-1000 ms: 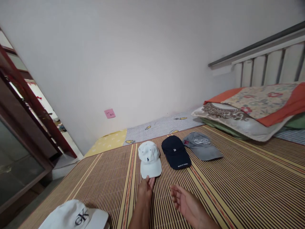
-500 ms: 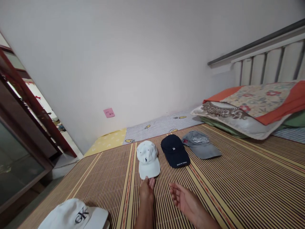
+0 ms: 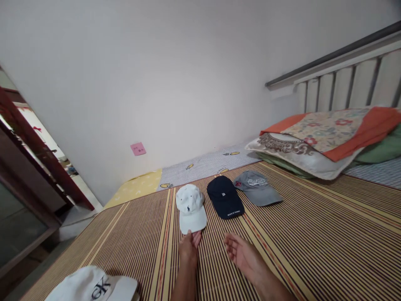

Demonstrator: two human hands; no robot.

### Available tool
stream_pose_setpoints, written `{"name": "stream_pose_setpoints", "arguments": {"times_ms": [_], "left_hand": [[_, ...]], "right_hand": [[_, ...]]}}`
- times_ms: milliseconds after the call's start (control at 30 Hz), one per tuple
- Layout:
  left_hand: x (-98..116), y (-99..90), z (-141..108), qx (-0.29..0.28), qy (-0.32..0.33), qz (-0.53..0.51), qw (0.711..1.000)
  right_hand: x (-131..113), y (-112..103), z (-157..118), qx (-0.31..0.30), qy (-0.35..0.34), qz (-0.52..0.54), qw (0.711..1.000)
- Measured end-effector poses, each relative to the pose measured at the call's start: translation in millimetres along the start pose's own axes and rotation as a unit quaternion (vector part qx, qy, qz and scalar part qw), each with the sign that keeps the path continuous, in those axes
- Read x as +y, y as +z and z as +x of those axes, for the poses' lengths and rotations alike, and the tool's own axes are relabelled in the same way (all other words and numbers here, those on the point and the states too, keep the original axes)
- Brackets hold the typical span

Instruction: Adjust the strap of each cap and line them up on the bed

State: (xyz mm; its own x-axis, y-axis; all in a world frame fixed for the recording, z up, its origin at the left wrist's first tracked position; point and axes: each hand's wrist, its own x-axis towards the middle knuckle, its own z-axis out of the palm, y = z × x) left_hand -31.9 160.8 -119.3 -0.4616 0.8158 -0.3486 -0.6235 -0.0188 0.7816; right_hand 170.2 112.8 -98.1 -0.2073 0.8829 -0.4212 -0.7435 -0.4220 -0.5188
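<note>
A white cap [image 3: 191, 205] with a small dark emblem lies on the striped mat, its brim toward me. My left hand [image 3: 189, 246] pinches the edge of that brim, thumb on top and fingers beneath. To the right, my right hand [image 3: 241, 253] is held over the mat with fingers loosely curled and apart, holding nothing. A navy cap [image 3: 224, 197] rests just right of the white one, and a grey cap [image 3: 258, 189] touches its right side. At the lower left is another white cap [image 3: 90, 285] with black letters, partly cut off by the frame.
Pillows [image 3: 300, 154] with an orange floral cover [image 3: 341, 127] are piled at the right, below a slatted headboard [image 3: 347, 83]. A pink note [image 3: 138, 149] is stuck on the wall. A doorway with a red frame [image 3: 46, 154] stands at the left.
The view has shifted slightly, so the caps and pillows appear a little further left. My left hand keeps its hold on the white cap's brim; my right hand remains empty.
</note>
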Motion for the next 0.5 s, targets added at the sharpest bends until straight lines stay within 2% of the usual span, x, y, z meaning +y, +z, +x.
{"name": "stream_pose_setpoints", "arguments": {"times_ms": [300, 400, 500], "left_hand": [[-3, -4.3, -4, -0.001, 0.020, 0.022, 1.000], [-8, -11.7, -30, -0.011, 0.027, 0.054, 0.998], [-17, -32.2, -81, -0.068, 0.013, 0.111, 0.991]], "right_hand": [[-23, -14, 10, 0.036, -0.049, 0.000, 0.998], [-22, -10, 5, 0.031, -0.069, -0.030, 0.997], [-11, 5, -17, 0.006, -0.095, -0.077, 0.992]]}}
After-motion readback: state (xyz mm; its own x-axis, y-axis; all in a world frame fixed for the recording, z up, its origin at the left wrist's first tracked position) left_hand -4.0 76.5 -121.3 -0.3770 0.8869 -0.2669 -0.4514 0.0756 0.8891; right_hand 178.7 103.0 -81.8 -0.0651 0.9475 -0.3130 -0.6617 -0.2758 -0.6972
